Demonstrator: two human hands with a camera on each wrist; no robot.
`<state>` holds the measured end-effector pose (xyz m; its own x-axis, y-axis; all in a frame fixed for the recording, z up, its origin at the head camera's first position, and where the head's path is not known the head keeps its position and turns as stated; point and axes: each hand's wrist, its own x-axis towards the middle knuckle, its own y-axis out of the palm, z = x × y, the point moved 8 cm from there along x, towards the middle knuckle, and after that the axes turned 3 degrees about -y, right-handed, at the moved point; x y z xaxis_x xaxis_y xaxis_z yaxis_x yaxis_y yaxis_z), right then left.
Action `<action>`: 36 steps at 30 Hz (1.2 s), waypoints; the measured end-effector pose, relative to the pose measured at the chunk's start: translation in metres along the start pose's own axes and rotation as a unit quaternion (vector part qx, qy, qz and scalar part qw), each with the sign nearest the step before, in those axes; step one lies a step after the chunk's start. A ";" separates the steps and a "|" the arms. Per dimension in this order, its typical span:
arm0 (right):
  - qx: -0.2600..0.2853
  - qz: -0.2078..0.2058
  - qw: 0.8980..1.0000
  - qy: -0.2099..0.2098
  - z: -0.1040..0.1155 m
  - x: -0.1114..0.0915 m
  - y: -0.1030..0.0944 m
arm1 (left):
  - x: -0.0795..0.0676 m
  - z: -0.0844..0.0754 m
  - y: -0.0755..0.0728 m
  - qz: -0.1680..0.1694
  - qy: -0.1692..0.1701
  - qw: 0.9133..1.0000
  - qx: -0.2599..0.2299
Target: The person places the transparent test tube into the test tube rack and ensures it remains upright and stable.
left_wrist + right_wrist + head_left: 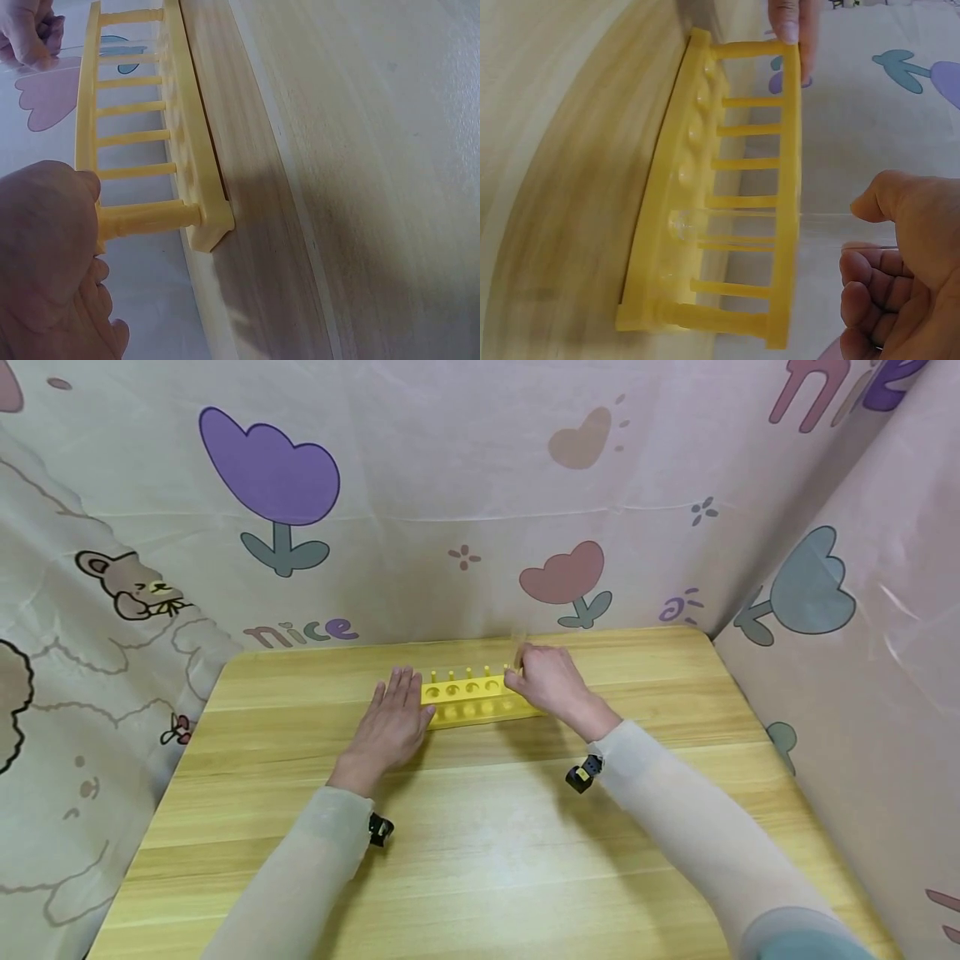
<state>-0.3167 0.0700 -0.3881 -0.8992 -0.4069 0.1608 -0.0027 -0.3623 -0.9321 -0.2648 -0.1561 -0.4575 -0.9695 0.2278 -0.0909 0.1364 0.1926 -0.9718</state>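
A yellow test tube rack (459, 701), with a row of holes on top and short pegs along its back, stands on the wooden table. My left hand (392, 720) lies at the rack's left end with straight fingers, its thumb touching the front corner. At the right part of the rack, my right hand (553, 681) pinches a clear test tube (825, 229) between thumb and fingers. The tube runs down through the rack's top plate (789, 172), and its rounded bottom is at the base (641, 247). In the left wrist view the tube is only faintly visible beside the right hand (26, 34).
The wooden table (480, 843) meets a printed curtain (420, 485) close behind the rack. More curtain hangs at the left and right sides. A small black camera (381, 829) sits at the left wrist, another black camera (581, 775) at the right.
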 end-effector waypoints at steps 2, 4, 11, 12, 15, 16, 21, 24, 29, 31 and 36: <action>0.000 -0.001 1.000 0.002 -0.001 0.000 0.003 | -0.001 -0.001 0.000 -0.001 0.001 1.000 0.001; 0.001 -0.001 1.000 0.004 -0.001 -0.001 0.005 | -0.001 -0.001 0.000 -0.002 0.001 1.000 0.002; -0.009 0.000 1.000 0.007 0.000 -0.001 0.007 | 0.000 0.000 0.001 -0.001 0.000 1.000 -0.002; -0.010 0.001 1.000 0.007 -0.001 -0.002 0.007 | 0.000 0.000 0.001 -0.001 0.000 1.000 -0.003; -0.015 0.001 1.000 0.008 -0.001 -0.002 0.008 | -0.001 0.000 0.001 -0.005 0.000 1.000 -0.003; -0.016 0.001 1.000 0.008 -0.001 -0.002 0.008 | -0.001 0.001 0.001 -0.005 0.000 1.000 -0.004; -0.019 -0.007 1.000 0.007 -0.001 -0.003 0.007 | 0.000 0.001 0.002 -0.007 0.001 1.000 -0.003; -0.019 -0.011 1.000 0.006 -0.001 -0.003 0.007 | 0.000 0.002 0.001 -0.008 0.001 1.000 -0.003; -0.018 -0.007 1.000 0.011 -0.003 -0.003 0.009 | 0.001 0.002 0.001 -0.008 0.002 1.000 -0.003; -0.017 -0.005 1.000 0.015 -0.005 -0.004 0.010 | 0.001 0.003 0.001 -0.006 0.002 1.000 -0.003; 0.000 -0.014 0.999 0.031 -0.011 -0.013 0.009 | 0.000 0.004 0.001 0.000 -0.005 1.000 0.005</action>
<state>-0.3101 0.0807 -0.4019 -0.9244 -0.3432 0.1664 -0.0283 -0.3734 -0.9273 -0.2656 -0.1596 -0.4592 -0.9713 0.2188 -0.0938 0.1351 0.1824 -0.9739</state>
